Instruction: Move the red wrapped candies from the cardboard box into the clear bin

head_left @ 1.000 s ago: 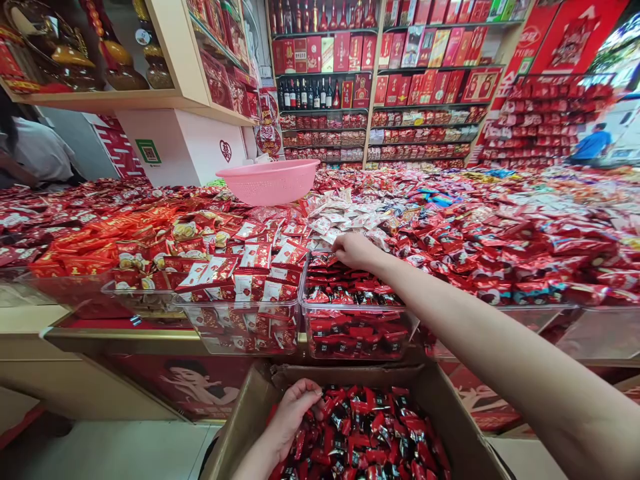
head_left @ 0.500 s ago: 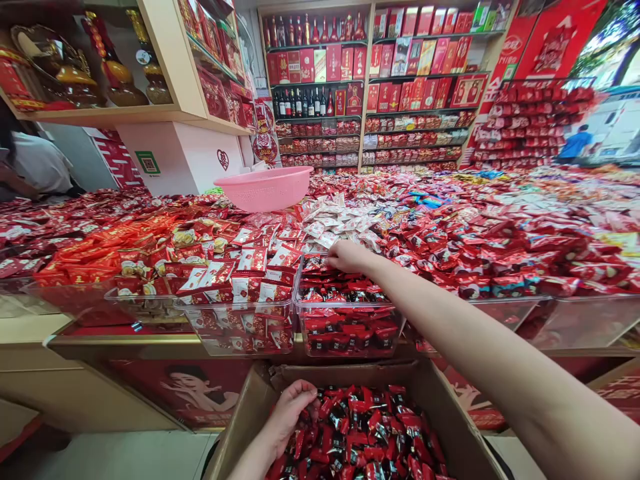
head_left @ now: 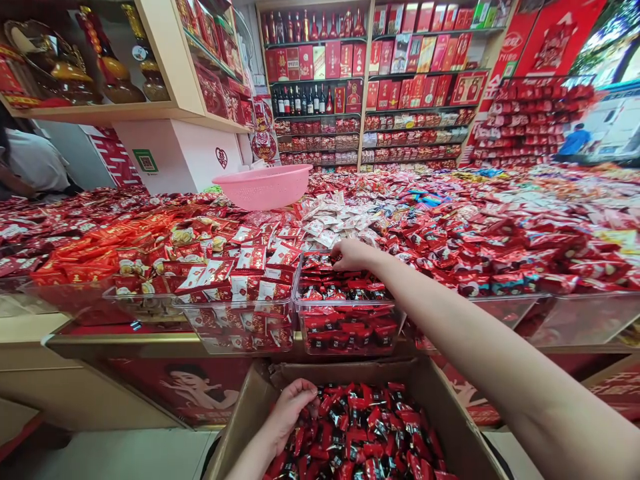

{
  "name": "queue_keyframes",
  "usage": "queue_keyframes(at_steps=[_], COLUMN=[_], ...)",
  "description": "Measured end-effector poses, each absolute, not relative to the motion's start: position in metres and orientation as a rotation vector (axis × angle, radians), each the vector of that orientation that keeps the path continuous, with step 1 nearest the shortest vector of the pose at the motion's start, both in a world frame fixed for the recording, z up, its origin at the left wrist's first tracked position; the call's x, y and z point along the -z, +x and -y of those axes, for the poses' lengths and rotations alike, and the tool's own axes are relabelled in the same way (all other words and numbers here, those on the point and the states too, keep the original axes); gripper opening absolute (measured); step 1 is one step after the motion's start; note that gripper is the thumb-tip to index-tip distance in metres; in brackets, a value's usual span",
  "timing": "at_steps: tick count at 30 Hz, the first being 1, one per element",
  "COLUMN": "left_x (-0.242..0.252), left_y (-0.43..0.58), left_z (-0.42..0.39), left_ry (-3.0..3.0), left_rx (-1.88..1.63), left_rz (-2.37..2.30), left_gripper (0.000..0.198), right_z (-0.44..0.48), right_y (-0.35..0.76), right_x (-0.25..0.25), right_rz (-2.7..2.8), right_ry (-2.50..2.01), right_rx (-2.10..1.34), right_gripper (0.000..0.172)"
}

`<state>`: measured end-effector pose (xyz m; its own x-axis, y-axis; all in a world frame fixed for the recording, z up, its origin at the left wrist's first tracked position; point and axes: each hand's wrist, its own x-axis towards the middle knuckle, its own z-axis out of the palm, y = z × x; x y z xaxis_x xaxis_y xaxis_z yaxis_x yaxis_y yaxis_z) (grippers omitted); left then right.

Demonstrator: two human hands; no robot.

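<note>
Back wall: a tall wooden shelving unit (head_left: pixel 366 80) carries bottles, red boxes and packets, apparently ranked in rows so each kind shows.
Tabletop: the long tabletop with a gold-coloured edge (head_left: pixel 150 343) bears heaped wrapped packets, seemingly grouped by kind for easy picking.
Carton: an open brown cardboard box (head_left: pixel 237 413) stands in front of the tabletop, just below its edge, probably so both lie within reach.
Basin: a round pink perforated plastic basin (head_left: pixel 265 187) sits farther back, raised above the heaps.
Bin: a clear rectangular plastic bin (head_left: pixel 347 304) stands at the tabletop's front edge, its see-through wall showing what lies inside.
Right hand: the right hand (head_left: pixel 354 255) reaches to the bin's back part, its fingers curled down at the packets; whether they grip any, I cannot tell.
Left hand: the left hand (head_left: pixel 295 408) rests in the carton's left side, fingers bent, thumb near the forefinger, against the packets; a hold cannot be made out.
Packets: small shiny red-and-black wrapped packets (head_left: pixel 370 427) lie jumbled in the carton; similar packets fill the bin, in neater rows.
</note>
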<state>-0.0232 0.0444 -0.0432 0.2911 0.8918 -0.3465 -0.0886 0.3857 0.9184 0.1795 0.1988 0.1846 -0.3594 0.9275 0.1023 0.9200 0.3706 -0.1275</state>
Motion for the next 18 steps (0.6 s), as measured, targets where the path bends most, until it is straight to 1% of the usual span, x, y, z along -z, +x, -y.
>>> queue_keyframes(at_steps=[8,12,18], left_x=[0.0427,0.0455,0.0458], left_y=[-0.0232,-0.0239,-0.0243], left_z=[-0.0454,-0.0454,-0.0450], left_ry=[0.950,0.958,0.956], left_rx=[-0.783,-0.785,-0.773], left_rz=[-1.075,-1.074,-1.072], left_gripper=[0.012,0.012,0.015], right_z=[-0.1969,-0.1925,-0.1949], right_y=[0.1732,0.1752,0.1792], right_x=[-0.1847,-0.1892,-0.1872], right_rz=[2.505,2.503,2.420], right_ry=[-1.721,-1.707,-1.697], right_rx=[-0.030,-0.115,-0.149], right_gripper=[0.035,0.025,0.025])
